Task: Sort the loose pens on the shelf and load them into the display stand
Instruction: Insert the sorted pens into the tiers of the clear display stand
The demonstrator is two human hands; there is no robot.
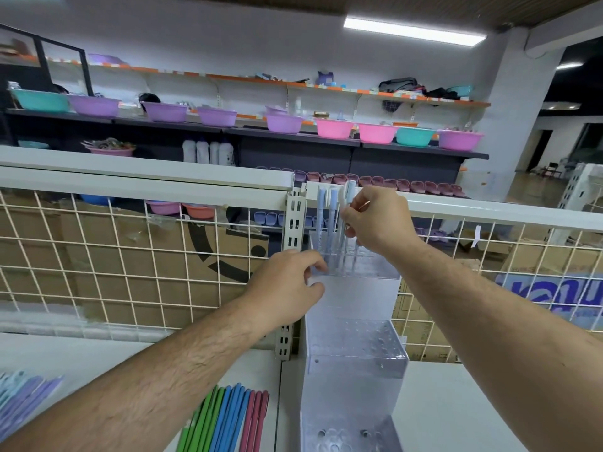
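At the top tier of the display stand (355, 340), your right hand (375, 220) pinches a pale pen (349, 194), apparently over a free hole. Your left hand (287, 285) grips the tier's left edge. Next, seat it straight beside the standing pens (332, 216). Loose pens (225, 419) wait at the front edge of the shelf (456, 402).

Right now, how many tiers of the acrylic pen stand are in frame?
3. Top tier, holding upright pale blue pens; middle tier just below; bottom tier at the frame's lower edge. Lower tiers could be cropped.
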